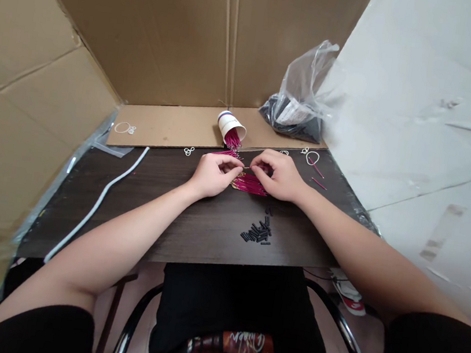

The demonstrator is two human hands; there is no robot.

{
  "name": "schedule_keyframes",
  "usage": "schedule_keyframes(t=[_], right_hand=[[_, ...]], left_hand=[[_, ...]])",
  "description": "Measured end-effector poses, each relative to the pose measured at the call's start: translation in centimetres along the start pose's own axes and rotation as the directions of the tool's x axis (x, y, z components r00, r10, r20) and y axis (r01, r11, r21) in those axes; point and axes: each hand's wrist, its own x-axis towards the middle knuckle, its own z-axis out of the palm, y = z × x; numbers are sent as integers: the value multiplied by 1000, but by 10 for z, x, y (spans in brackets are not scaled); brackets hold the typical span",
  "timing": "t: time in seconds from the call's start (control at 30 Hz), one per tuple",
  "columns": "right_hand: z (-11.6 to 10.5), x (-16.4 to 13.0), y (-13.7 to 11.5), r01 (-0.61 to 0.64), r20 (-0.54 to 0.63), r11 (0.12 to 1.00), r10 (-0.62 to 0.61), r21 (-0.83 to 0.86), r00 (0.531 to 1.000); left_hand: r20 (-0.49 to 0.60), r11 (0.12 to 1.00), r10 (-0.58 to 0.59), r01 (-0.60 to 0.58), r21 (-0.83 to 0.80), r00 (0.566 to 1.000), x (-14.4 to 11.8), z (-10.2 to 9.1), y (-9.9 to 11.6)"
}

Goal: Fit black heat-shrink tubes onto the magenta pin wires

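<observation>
Near the far edge of the worktop [206, 228], the left hand [217, 175] and right hand [278, 175] pinch a thin wire [246, 167] over a pile of red wires [250, 184], and much seems left, with more in the tipped cup [227, 121] and black tubes [257, 231] loose nearer the front.

Seen from the wearer's head, two bare forearms reach across a dark table [184, 228]. The left hand [214, 175] and right hand [278, 175] nearly meet, fingertips pinched on what appears to be a thin strand [246, 167], too small to make out well. Partly under them lies a bundle of magenta wires [250, 185]; nearer the person is a loose pile of short black tubes [259, 232]. Beyond, a white paper cup [227, 121] lies tipped, similar wires [232, 138] at its mouth. A clear plastic bag [300, 107] stands farther right; a pale cord [96, 206] curves along the left.
</observation>
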Motion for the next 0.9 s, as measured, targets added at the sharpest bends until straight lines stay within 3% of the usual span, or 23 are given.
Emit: schedule_keyframes(t=[0.23,0.73,0.83,0.9], right_hand=[[2,-1,1,37,-1,999,-37,5,999],[7,-1,-1,-7,42,1000,6,30,999],[-7,-1,-9,32,11,999,-32,-27,999],[-25,1,-16,52,-107,996,-60,-74,993]], left_hand=[[11,1000,12,-12,22,1000,-1,0,3],[41,1000,11,-11,7,999,-4,1,7],[32,1000,4,-4,-2,999,-3,1,5],[13,1000,-1,1,-3,1000,-3,1,3]])
